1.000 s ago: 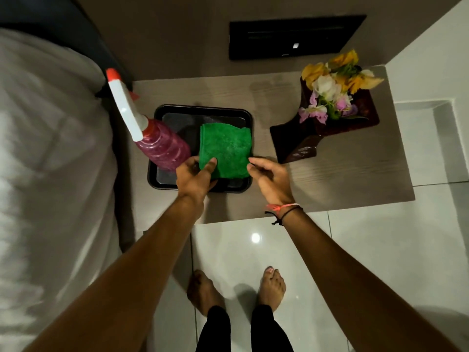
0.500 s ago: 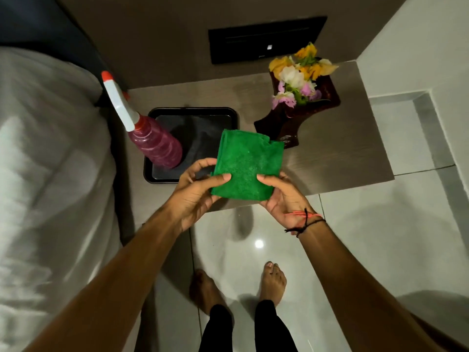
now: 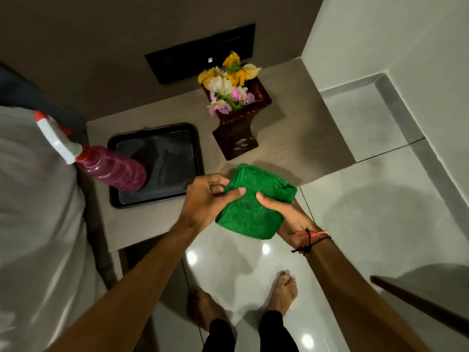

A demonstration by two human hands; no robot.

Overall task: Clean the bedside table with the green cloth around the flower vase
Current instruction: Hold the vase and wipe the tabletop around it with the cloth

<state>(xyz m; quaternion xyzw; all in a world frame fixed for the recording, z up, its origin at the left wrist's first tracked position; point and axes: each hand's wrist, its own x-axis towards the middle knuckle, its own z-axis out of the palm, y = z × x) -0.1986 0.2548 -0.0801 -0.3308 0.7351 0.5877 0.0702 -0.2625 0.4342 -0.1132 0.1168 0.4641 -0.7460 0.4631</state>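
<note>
Since the earlier frame, the green cloth [image 3: 253, 201] has been carried clear of the tray [image 3: 154, 166], gripped by the left hand [image 3: 205, 201] and right hand [image 3: 286, 212]. The flower vase [image 3: 237, 128], just beyond the cloth, could be toppled by careless wiping.

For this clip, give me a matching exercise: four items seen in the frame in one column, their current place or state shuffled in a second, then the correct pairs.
Items
1. folded green cloth
2. pink spray bottle with white nozzle
3. dark red square flower vase
4. black rectangular tray

Places or states
A. stands directly on the bedside table, right of the tray
B. held by left hand and right hand over the table's front edge
C. lies flat on the table, bearing a bottle
D. stands in the tray's left part

Pairs: 1-B, 2-D, 3-A, 4-C
</note>
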